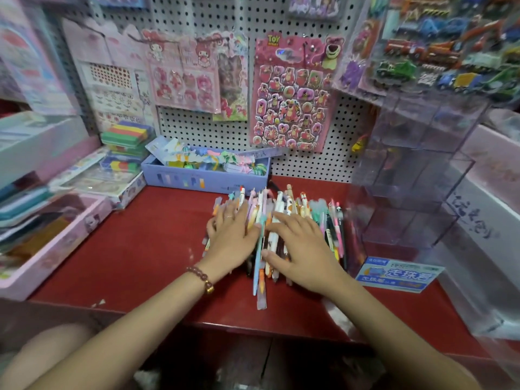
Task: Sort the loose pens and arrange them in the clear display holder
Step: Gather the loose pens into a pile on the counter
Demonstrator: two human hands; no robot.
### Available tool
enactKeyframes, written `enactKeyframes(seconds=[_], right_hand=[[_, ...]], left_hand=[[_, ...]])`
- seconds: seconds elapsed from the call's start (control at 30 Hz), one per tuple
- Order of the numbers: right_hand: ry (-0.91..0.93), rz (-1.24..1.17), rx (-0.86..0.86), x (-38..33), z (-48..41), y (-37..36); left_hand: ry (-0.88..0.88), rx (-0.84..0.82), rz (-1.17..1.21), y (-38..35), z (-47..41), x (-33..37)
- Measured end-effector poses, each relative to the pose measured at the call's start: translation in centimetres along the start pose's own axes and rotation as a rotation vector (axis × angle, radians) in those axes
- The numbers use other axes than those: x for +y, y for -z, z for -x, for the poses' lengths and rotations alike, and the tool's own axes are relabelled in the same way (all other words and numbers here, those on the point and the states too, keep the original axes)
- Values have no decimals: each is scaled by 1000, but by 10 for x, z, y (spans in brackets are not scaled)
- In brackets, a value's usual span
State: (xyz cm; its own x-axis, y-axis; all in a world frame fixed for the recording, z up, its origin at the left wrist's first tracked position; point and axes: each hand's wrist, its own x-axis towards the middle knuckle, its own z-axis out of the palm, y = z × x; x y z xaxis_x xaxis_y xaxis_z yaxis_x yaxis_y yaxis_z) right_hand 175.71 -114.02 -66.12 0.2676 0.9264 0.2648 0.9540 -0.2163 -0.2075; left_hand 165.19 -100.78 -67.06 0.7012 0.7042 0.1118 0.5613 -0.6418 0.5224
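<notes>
While both hands lie palm-down on the pile of loose pens [282, 202], they're just pressing on it, fingers straight. The left hand [231, 235] covers the left half with fingers a bit spread, and there's a bead bracelet [201, 278] on that wrist. The right hand [304, 250] is splayed wide over the right half, thumb sticking out to the left. The pens sit mid red shelf [126, 249], mostly running near-to-far. The clear display holder [416, 175] stands just right of the pile. A blue box [202, 180] sits right behind it, on the far side.
</notes>
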Motion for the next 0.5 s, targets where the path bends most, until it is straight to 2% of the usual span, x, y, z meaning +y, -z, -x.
enactKeyframes(seconds=[0.1,0.2,0.3,0.5], right_hand=[[-5,-10,69,-8,-4,0],[-17,-35,96,-9,-6,-1],[-36,-72,103,-8,-9,-4],[-48,-46,119,-8,-19,-2]], left_hand=[[95,49,-56,11,-3,-20],[199,-2,-26,13,-10,-32],[180,-68,62,4,-15,-23],[105,-78,218,-8,-17,-10]])
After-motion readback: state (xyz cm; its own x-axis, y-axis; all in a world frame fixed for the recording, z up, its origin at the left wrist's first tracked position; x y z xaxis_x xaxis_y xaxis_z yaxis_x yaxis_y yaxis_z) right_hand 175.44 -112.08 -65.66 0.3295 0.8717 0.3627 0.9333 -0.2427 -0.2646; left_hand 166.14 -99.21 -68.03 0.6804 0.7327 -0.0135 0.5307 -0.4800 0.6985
